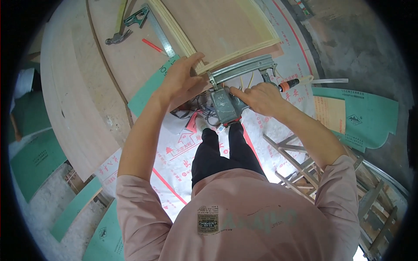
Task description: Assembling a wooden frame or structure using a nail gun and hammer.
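My right hand [263, 99] is wrapped round the handle of a grey nail gun [225, 106]. Its long metal magazine runs along the near edge of a wooden frame [244, 55], and the gun's nose is close to the frame's near left corner. An orange hose fitting [289, 85] sticks out behind the handle. At that same corner my left hand [180, 78] grips the frame, fingers over the strip and the thumb toward the nail gun. The frame is made of pale strips around a thin brown panel [222, 26].
Left of the frame, the wooden worktop [109, 74] bears a claw hammer [118, 38], a combination square [152, 24], a red pencil [153, 45] and a green board [152, 87]. Tangled cables [204, 106] lie near my feet. A wooden ladder [300, 163] and green boards [370, 115] are at right.
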The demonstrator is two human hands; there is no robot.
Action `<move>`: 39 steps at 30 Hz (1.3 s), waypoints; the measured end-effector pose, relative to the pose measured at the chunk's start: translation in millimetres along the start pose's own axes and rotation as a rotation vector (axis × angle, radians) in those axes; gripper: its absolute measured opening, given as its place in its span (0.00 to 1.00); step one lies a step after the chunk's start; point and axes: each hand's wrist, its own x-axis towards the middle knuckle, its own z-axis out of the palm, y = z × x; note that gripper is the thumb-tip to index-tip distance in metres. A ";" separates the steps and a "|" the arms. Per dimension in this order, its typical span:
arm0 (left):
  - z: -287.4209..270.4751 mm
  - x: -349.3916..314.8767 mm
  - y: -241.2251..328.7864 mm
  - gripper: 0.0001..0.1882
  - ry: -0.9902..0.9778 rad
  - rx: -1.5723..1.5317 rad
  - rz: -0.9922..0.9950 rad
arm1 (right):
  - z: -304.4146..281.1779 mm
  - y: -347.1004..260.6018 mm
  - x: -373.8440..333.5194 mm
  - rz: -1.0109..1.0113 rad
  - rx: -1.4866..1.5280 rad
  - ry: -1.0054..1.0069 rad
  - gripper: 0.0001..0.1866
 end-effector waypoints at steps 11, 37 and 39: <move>-17.3 20.3 -13.8 0.22 -0.292 -0.460 -0.199 | 9.1 10.1 -1.4 -0.045 0.036 0.072 0.30; -43.3 33.9 -23.1 0.42 -0.073 0.690 0.481 | -2.5 11.1 1.6 -0.089 -0.043 0.067 0.28; -37.3 42.3 -26.4 0.41 -0.130 0.665 0.538 | 0.0 11.8 1.8 -0.091 -0.056 0.084 0.27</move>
